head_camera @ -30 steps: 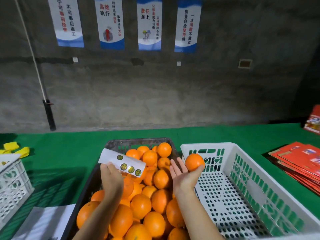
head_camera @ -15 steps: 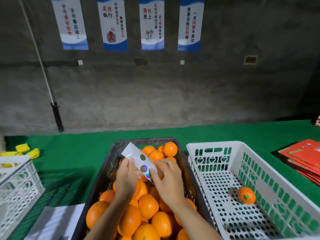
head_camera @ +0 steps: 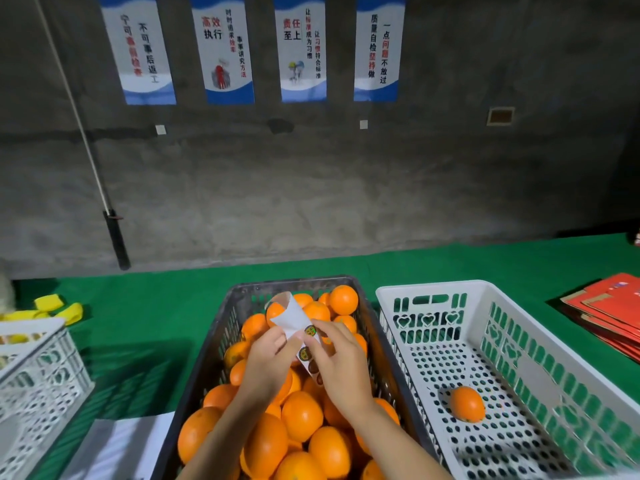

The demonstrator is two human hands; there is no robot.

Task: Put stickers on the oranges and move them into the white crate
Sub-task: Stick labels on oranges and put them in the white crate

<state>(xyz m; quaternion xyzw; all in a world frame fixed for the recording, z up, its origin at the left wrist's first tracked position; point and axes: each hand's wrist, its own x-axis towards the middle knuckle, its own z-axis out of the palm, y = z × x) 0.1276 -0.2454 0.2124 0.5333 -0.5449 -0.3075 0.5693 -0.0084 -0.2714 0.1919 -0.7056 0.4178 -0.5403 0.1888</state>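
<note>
A dark crate (head_camera: 211,362) in the middle holds several oranges (head_camera: 301,415). Above them my left hand (head_camera: 268,362) grips a white sticker strip (head_camera: 294,318) that bends back at its top. My right hand (head_camera: 341,362) pinches a round green and yellow sticker (head_camera: 309,330) at the strip's edge. More stickers on the strip show between my two hands. To the right stands the white crate (head_camera: 554,372) with one orange (head_camera: 465,403) lying on its perforated floor.
The table has a green cover (head_camera: 156,306). A second white crate (head_camera: 38,379) stands at the left edge, with yellow pieces (head_camera: 59,308) behind it. White paper (head_camera: 114,448) lies front left. Red cartons (head_camera: 613,313) are stacked at the right. A grey wall runs behind.
My right hand let an orange go into the white crate, where it rolled to the middle. That hand then came back to the strip and now pinches a sticker. The strip has folded over.
</note>
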